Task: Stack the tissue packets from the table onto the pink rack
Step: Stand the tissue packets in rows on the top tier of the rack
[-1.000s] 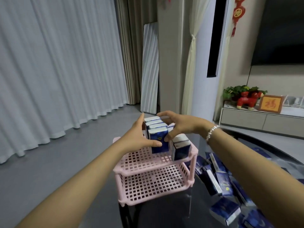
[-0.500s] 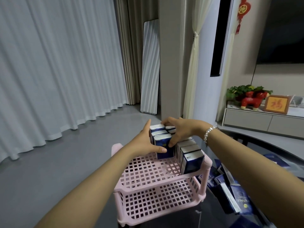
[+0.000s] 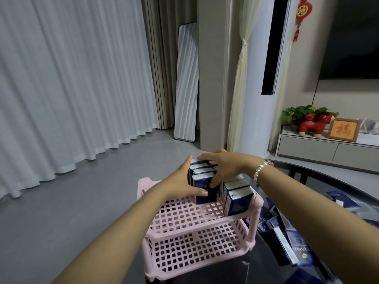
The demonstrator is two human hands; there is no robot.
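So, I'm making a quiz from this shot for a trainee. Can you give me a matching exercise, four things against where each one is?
Things:
1. left hand
2. right hand
3. loose packets
4. lower shelf

Places or states:
A. lying on the dark table, right of the pink rack
B. bare, nothing on it
C. on top of the row of packets, thumb on the front packet's face
D. against the left side of the row, thumb across the front packet's face

Pairs: 1-D, 2-C, 3-A, 4-B
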